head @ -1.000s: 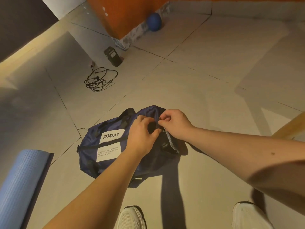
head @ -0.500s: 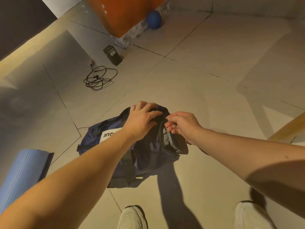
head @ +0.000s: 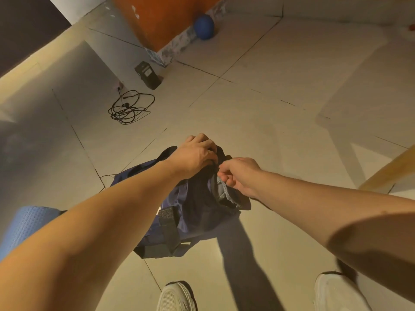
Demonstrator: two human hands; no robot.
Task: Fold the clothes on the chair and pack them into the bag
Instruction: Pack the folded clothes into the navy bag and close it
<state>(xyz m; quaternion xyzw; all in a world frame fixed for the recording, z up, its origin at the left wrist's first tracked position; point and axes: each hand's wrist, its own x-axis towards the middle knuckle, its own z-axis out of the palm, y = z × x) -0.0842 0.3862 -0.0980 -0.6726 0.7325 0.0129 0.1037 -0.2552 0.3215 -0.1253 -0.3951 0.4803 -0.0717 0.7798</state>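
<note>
A navy duffel bag (head: pixel 193 212) with black straps lies on the tiled floor in front of my feet, its top open and dark inside. My left hand (head: pixel 195 154) grips the far end of the bag, fingers curled over the fabric. My right hand (head: pixel 240 176) pinches the grey-lined edge of the opening on the bag's right side. My left forearm hides the bag's near left side and its label. What lies inside the bag cannot be made out.
A rolled blue mat (head: pixel 24 230) lies at the left edge. A coiled black cable (head: pixel 130 107) and a small black box (head: pixel 148 74) sit further back. A blue ball (head: pixel 204 26) rests by the orange wall. A wooden edge (head: pixel 390 173) shows at right. My white shoes (head: pixel 177 297) stand below.
My left hand moved from the middle of the bag to its far end, and the forearm now covers the white label. The opening has spread wider; the right hand keeps its pinch on the edge.
</note>
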